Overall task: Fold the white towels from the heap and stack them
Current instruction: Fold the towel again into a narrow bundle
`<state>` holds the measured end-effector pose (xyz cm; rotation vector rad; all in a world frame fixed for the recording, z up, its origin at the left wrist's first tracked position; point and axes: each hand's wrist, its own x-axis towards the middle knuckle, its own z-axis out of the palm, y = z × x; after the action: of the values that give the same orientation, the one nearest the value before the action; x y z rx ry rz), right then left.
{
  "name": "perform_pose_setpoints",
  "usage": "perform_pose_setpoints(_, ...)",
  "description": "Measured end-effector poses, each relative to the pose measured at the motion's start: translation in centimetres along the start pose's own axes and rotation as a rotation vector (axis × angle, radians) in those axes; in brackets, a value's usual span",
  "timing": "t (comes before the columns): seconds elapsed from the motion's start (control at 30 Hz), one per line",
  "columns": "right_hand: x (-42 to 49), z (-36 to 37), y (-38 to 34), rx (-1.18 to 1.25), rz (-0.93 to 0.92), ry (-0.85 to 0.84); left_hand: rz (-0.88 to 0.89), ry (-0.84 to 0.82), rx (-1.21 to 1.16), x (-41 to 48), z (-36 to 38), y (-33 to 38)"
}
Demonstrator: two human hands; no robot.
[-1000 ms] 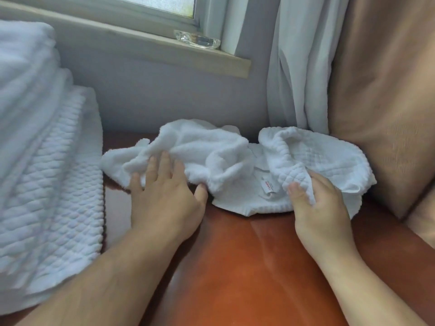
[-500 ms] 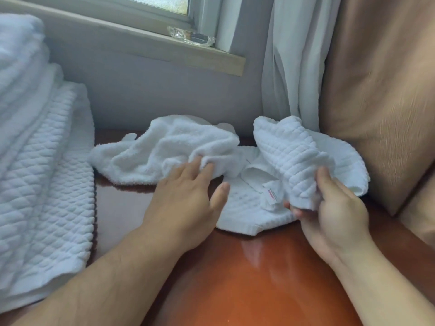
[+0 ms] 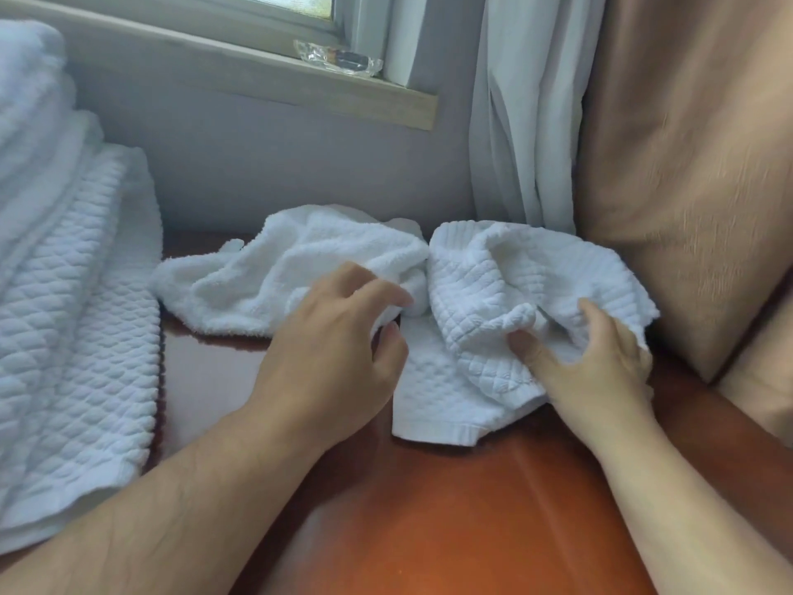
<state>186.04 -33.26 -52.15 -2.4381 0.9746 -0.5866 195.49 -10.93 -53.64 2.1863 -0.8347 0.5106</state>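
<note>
So the right hand (image 3: 600,367) has a proper grab on the crumpled white diamond-quilted towel (image 3: 467,289): thumb on the near side, fingers curled over the far side, a bunch of fabric squeezed between them. That towel sits right of centre on the glossy reddish-brown wooden tabletop (image 3: 450,521), hemmed edge pointing toward the near side, its right side close to the tan fabric cushion (image 3: 695,173). Touching it on the left is a fluffy white terry towel (image 3: 274,272), also rumpled. The left hand (image 3: 334,354) is over the spot where the two meet, fingers bent, thumb and index a bit apart. Honestly can't tell if it's pinching cloth or just resting on it. At the far left there's a tall stack of folded white quilted towels (image 3: 73,319). At the back there's a pale curtain (image 3: 523,122), plus a clear glass dish (image 3: 339,58) on the grey windowsill (image 3: 257,75).
</note>
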Motion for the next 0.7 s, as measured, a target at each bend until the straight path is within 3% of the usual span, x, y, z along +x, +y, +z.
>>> perform_pose_setpoints(0.1, 0.1, 0.3, 0.1, -0.021, 0.021, -0.038, -0.027, -0.157, -0.09, -0.6, 0.5, 0.4)
perform_pose_setpoints(0.3, 0.4, 0.5, 0.2, -0.11, -0.032, 0.002, -0.079, -0.294, -0.07, -0.8, 0.9, -0.1)
perform_pose_setpoints(0.5, 0.3, 0.0, 0.3, 0.084, -0.171, 0.097, -0.131, -0.284, -0.224, -0.3, 0.6, -0.2)
perform_pose_setpoints(0.6, -0.5, 0.1, -0.3, 0.066, -0.282, 0.08, -0.143, -0.304, -0.269, -0.1, 0.5, -0.5)
perform_pose_setpoints(0.7, -0.8, 0.2, -0.7, 0.236, -0.361, 0.042, -0.151, -0.308, -0.266, -0.1, 0.7, -0.3)
